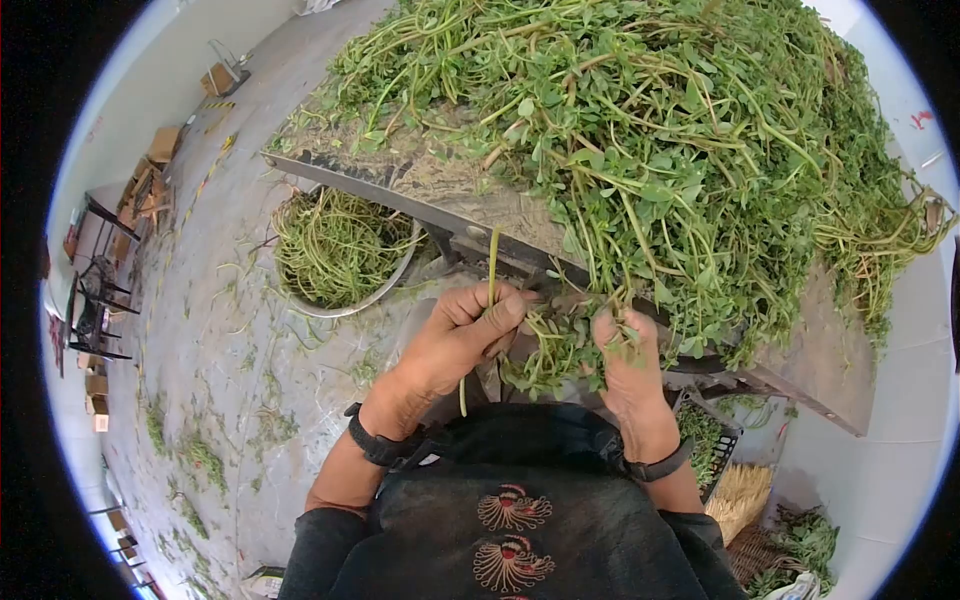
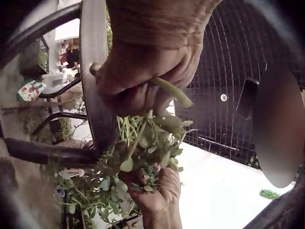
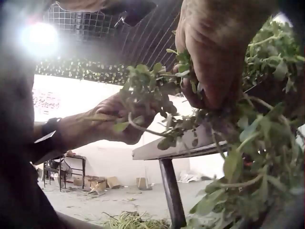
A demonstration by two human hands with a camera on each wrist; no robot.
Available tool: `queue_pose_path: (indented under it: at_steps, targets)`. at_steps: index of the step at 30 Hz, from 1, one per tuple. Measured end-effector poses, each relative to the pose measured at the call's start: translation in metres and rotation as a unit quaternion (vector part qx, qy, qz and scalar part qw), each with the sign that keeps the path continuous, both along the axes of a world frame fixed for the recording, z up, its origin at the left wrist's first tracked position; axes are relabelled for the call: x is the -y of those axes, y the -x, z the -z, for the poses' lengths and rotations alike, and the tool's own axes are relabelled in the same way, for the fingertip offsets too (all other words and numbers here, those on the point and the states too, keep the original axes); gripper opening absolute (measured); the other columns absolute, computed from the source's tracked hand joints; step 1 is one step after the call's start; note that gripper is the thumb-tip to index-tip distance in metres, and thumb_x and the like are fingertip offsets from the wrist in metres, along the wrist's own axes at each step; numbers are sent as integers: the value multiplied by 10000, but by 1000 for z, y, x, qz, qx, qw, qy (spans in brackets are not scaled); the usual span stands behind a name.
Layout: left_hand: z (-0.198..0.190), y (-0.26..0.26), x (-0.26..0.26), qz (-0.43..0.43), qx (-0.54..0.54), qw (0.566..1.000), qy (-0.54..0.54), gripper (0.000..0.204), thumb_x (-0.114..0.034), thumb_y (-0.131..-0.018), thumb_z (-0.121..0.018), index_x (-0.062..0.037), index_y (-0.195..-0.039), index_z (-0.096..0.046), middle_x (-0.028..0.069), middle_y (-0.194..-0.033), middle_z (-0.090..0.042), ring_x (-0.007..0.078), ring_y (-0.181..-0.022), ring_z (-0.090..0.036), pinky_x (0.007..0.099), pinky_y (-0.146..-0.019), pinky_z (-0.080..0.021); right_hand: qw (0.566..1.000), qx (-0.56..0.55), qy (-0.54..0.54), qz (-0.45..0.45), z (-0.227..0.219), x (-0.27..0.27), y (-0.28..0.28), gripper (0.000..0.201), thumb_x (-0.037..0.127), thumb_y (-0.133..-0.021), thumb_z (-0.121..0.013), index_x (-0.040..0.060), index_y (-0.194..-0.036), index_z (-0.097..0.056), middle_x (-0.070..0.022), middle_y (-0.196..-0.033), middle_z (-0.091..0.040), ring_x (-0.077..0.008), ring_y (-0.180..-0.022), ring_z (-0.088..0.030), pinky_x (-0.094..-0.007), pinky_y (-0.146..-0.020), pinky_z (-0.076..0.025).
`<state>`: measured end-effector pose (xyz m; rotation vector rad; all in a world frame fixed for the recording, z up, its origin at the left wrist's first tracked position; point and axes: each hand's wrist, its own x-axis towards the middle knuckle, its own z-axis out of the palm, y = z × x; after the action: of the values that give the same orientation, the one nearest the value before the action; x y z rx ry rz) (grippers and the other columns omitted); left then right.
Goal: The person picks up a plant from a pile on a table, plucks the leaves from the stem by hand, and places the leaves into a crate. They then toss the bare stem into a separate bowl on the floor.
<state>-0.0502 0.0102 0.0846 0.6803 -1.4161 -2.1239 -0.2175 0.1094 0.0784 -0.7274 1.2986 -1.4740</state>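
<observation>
In the head view my left hand (image 1: 450,335) grips a thick, bare green stem (image 1: 492,262), which sticks out above and below the fist. My right hand (image 1: 632,365) holds small-leaved green sprigs (image 1: 550,350) in its curled fingers. The sprigs hang between the two hands, just in front of the table edge, and the left fingertips reach into them. Seen from the left wrist, the stem's end (image 2: 174,91) pokes out beside the palm. The right wrist view shows leaves (image 3: 147,78) hiding part of the left hand. A big heap of leafy stems (image 1: 680,170) covers the table.
The metal table edge (image 1: 370,192) runs close beyond both hands. Below it on the floor stands a round metal basin (image 1: 330,312) filled with stripped stems. Plant scraps (image 1: 200,460) lie across the floor at left. A black crate (image 1: 722,450) and a broom head (image 1: 738,500) are at right.
</observation>
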Motion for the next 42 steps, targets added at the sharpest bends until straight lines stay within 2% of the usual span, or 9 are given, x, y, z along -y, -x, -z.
queue_pose_path:
  at_steps: [13, 19, 27, 28, 32, 34, 37, 40, 42]
  targets:
    - [26, 7, -15, -82, 57, 984, 151, 257, -196, -915, -542, 13, -1054, -600, -38, -763, -555, 35, -700, -456, 192, -622, -409, 929, -349, 118, -37, 8, 5, -16, 241, 42, -766, -654, 10, -998, -598, -128, -913, -625, -236, -821, -615, -289, -763, -464]
    - [51, 7, 11, -310, 110, 914, 238, 241, -228, -910, -539, -73, -727, -554, -53, -566, -438, 36, -486, -360, 212, -443, -294, 863, -372, 111, -323, -10, -19, -18, 252, -3, -685, -631, 25, -929, -573, -138, -974, -575, -337, -871, -577, -383, -744, -487]
    - [29, -10, 26, -246, -58, 962, -105, 284, -310, -916, -519, -101, -725, -519, -73, -491, -336, 34, -389, -256, 190, -339, -190, 902, -422, -80, -35, 64, -87, 52, 191, 58, -737, -648, -5, -910, -597, -147, -857, -637, -333, -827, -612, -393, -780, -472]
    - [32, -7, 27, -243, -82, 958, -130, 298, -327, -913, -520, -96, -727, -519, -62, -489, -345, 36, -388, -259, 191, -326, -184, 819, -571, -45, 18, 94, -108, 71, 229, 17, -734, -614, -9, -961, -596, -154, -863, -634, -315, -796, -617, -369, -731, -479]
    - [33, -7, 22, -250, -59, 957, -138, 307, -343, -909, -523, -87, -740, -519, -46, -498, -367, 38, -388, -264, 187, -323, -198, 801, -507, -315, 46, 164, -215, 146, 420, 58, -751, -612, 27, -1164, -544, -178, -1037, -607, -295, -865, -608, -366, -710, -482]
    - [34, -8, 22, -235, -37, 959, -152, 307, -350, -906, -524, -83, -755, -520, -30, -510, -391, 42, -388, -276, 184, -322, -213, 621, -586, -517, -64, 173, -256, 166, 442, 94, -760, -631, 48, -1190, -538, -183, -1095, -587, -302, -896, -601, -365, -722, -488]
    - [35, -6, 19, -203, -55, 964, -163, 304, -349, -910, -515, -85, -760, -519, -18, -516, -404, 44, -385, -283, 191, -324, -226, 522, -781, -324, -107, 179, -283, 167, 403, 116, -766, -655, 58, -1155, -569, -190, -1096, -585, -252, -776, -613, -319, -623, -489]
    - [36, -1, 12, -197, -49, 968, -146, 313, -352, -912, -509, -86, -746, -512, -13, -506, -400, 51, -382, -284, 198, -326, -230, 858, -368, -352, -67, 69, -172, 99, 204, 117, -747, -692, 14, -920, -662, -126, -913, -651, -217, -735, -605, -306, -657, -483]
    - [35, -1, 8, -192, -38, 971, -139, 311, -345, -915, -505, -85, -745, -509, -14, -502, -397, 55, -380, -285, 204, -332, -232, 918, -383, -50, -91, 12, -108, 47, 149, 52, -685, -710, 5, -818, -662, -91, -849, -645, -188, -794, -611, -300, -658, -482]
